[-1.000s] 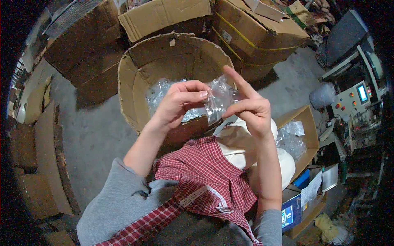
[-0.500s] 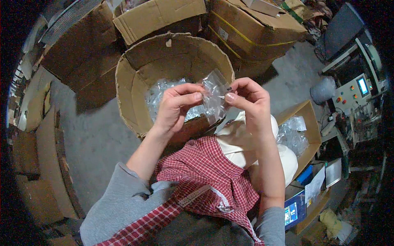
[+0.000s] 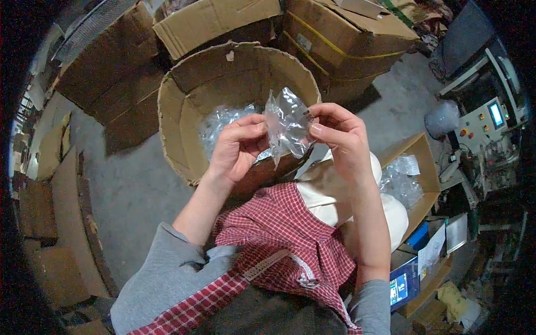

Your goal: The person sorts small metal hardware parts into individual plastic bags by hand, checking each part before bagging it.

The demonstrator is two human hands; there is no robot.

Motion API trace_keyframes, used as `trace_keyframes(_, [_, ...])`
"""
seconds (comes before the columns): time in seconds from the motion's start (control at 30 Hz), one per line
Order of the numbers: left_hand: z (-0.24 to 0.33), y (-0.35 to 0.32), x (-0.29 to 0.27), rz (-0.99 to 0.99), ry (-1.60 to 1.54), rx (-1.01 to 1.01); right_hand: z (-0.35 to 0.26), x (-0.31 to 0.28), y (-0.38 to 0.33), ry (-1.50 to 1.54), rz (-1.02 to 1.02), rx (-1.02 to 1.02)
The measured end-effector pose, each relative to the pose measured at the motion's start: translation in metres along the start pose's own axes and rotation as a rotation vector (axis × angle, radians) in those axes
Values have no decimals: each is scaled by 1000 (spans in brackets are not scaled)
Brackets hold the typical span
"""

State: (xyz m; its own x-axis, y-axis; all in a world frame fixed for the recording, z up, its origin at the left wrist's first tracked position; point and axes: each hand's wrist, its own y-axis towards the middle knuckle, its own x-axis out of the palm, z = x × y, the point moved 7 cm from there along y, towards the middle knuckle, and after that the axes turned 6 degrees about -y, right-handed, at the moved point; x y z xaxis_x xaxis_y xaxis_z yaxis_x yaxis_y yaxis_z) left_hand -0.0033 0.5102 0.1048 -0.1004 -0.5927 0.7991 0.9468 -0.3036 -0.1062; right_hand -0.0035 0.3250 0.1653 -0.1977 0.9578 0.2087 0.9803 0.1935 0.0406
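Note:
A small clear plastic bag [image 3: 287,123] is stretched between my two hands, above the near right part of a large open cardboard box [image 3: 177,151]. My left hand [image 3: 239,146] pinches one side of the bag between thumb and fingertips. On the other side, my right hand [image 3: 340,134] grips its edge with thumb and forefinger; a small dark spot shows near those fingertips. Below, inside the box, lies a pile of clear plastic bags [image 3: 215,125]. Whether anything sits inside the held bag, I cannot make out.
A narrower carton [image 3: 427,167] with more clear bags [image 3: 399,181] stands at my right. Beyond it is a machine's control panel [image 3: 483,125] with a lit screen. Large cardboard boxes [image 3: 346,39] line the far side, and flattened cardboard [image 3: 64,212] leans at the left.
The held bag has been pulled open wider and its shape has changed. My left hand has shifted slightly left, and my right hand slightly right.

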Motion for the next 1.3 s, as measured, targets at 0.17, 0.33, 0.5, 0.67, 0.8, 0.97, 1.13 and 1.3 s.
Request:
trace_keyframes(0.17, [0, -1, 3, -8, -96, 10, 3, -2, 3, -36, -30, -6])
trace_keyframes(0.33, [2, -6, 20, 27, -57, -24, -1, 12, 0, 84, -121, 27])
trace_keyframes(0.5, [-3, 3, 13, -70, 69, -24, 6, 19, 0, 26, -181, 36])
trace_keyframes(0.67, [15, 5, 11, 25, 312, 158, 30, -3, 14, -40, 27, 125])
trace_keyframes(0.8, [30, 3, 5, 89, 490, 373, 26, 3, 22, -610, -77, -271])
trace_keyframes(0.97, [33, 1, 10, 79, 645, 478, 11, 28, 5, -429, -114, -305])
trace_keyframes(1.13, [22, -1, 26, -30, 522, 299, 18, 19, 6, -194, -30, -24])
trace_keyframes(1.3, [24, -7, 36, -43, 504, 341, 16, 17, 3, -51, -57, 13])
